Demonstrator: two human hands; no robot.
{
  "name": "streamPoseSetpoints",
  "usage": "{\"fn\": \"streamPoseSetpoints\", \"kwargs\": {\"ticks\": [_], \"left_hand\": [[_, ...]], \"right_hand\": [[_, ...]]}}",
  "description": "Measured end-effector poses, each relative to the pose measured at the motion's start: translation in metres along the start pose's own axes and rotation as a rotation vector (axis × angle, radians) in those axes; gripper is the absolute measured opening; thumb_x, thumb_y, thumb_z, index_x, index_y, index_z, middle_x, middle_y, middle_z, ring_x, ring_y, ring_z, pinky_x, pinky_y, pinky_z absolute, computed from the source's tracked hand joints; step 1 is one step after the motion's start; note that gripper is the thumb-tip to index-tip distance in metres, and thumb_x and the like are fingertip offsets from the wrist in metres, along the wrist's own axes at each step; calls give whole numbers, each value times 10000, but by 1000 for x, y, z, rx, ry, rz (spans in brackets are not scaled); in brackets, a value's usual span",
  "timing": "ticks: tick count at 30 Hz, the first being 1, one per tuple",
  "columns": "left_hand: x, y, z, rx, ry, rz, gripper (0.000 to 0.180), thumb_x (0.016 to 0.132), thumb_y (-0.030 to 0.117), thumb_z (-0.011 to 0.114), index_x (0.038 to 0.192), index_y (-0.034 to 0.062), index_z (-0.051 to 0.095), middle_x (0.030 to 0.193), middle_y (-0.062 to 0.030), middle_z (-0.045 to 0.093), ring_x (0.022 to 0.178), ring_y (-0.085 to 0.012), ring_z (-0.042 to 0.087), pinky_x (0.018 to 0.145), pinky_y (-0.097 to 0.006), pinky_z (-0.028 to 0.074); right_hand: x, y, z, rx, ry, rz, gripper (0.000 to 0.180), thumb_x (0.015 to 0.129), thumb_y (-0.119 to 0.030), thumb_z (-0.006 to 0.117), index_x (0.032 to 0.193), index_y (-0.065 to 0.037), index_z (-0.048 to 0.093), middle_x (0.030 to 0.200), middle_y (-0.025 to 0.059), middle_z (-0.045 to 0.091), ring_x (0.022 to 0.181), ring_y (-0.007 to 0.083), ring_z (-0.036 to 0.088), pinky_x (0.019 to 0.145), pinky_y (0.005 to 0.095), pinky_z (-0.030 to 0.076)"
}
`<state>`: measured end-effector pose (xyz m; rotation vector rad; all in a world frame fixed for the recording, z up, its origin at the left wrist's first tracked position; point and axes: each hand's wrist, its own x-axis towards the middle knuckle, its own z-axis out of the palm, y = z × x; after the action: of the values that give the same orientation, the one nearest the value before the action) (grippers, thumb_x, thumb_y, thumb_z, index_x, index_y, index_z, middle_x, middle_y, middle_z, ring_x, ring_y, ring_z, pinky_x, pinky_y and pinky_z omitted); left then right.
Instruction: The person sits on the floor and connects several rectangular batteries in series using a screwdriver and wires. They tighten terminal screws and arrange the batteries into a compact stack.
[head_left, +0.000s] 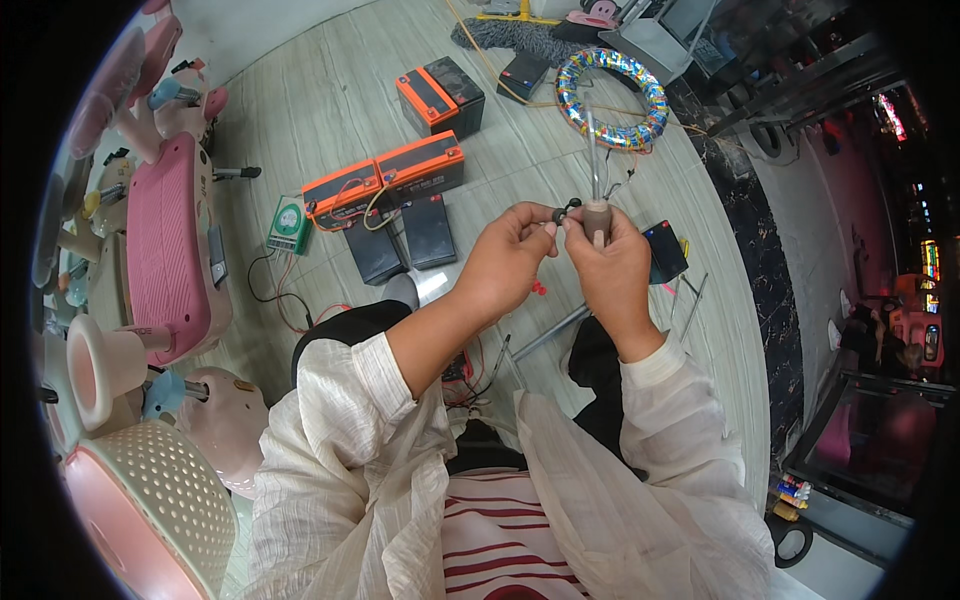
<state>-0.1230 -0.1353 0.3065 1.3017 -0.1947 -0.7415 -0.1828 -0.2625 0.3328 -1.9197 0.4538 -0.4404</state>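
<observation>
Both my hands are together in front of me above the floor. My left hand point(517, 248) has its thumb and fingertips pinched on a small black part point(569, 210). My right hand point(612, 268) is wrapped round the brown handle of a tool point(597, 219) with a long metal shaft pointing away from me. The right thumb lies close to the black part; whether it also touches the part, I cannot tell. Beyond the shaft lies a ring wrapped in multicoloured material point(655, 98). Thin wires point(622, 182) hang near the tool.
On the left floor are orange-and-black batteries point(385, 180), black batteries point(428, 230) and a green box point(288, 226) with wires. Another orange-and-black battery point(440, 97) stands farther off. A black block point(664, 252) lies right of my hand. Pink ride-on toys point(170, 240) line the left side.
</observation>
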Motion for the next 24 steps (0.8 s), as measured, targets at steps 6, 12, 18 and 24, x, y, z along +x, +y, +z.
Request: {"fn": "streamPoseSetpoints", "kwargs": {"ticks": [6, 12, 18, 24], "left_hand": [[-1, 3, -1, 9, -7, 23, 212, 1000, 154, 526, 1125, -7, 583, 836, -15, 607, 782, -73, 537, 707, -234, 446], [-1, 3, -4, 43, 1, 48, 210, 994, 149, 532, 1127, -8, 577, 834, -20, 612, 759, -72, 537, 668, -239, 451], [1, -6, -5, 82, 5, 60, 211, 983, 157, 537, 1131, 9, 569, 830, -25, 585, 713, -76, 509, 560, -250, 442], [0, 2, -5, 104, -5, 38, 189, 984, 130, 542, 1123, 4, 569, 861, -20, 606, 797, -87, 538, 701, -250, 451]], "right_hand": [[-2, -3, 3, -301, 78, -191, 225, 801, -123, 729, 974, -1, 650, 884, 169, 694, 781, 312, 692, 686, 362, 536], [0, -5, 5, -217, 60, -155, 175, 801, -112, 709, 915, 5, 647, 800, 149, 686, 702, 258, 683, 635, 346, 521], [2, -2, 5, -89, 28, -49, 152, 834, -124, 683, 861, 17, 634, 700, 110, 656, 629, 145, 624, 599, 312, 496], [4, -2, 4, -60, 13, 28, 157, 839, -131, 673, 850, 19, 631, 684, 94, 647, 611, 123, 607, 577, 301, 488]]}}
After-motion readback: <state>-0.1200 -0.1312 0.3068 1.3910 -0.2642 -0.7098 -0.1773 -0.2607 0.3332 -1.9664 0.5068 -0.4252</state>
